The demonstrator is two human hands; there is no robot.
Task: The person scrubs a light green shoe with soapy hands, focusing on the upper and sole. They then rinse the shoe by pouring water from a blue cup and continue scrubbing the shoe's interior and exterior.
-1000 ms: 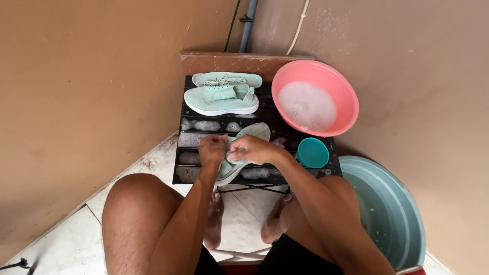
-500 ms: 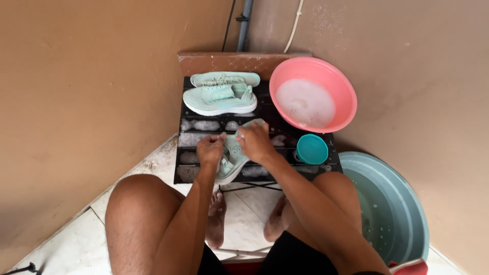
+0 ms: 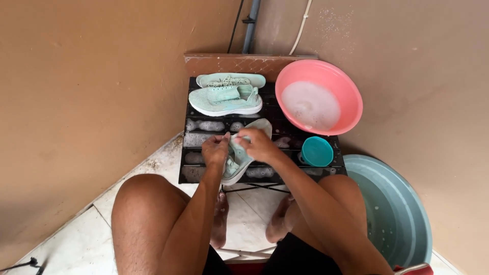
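Gripping 1 mint green shoe [image 3: 239,155] between us, our left hand [image 3: 215,150] and right hand [image 3: 260,144] clamp on it over the near edge of the black slatted tabletop [image 3: 204,140], which looks soapy. Farther off lies 1 matching shoe [image 3: 225,100]; to the right sit a pink basin [image 3: 351,99] and a teal cup [image 3: 316,151].

Shoe [image 3: 239,155] on slatted table [image 3: 191,173], basin [image 3: 351,109] right, another shoe [image 3: 224,100] behind.

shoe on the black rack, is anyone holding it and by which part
Yes. The mint shoe is held by both hands: left hand at its side, right hand on the upper.
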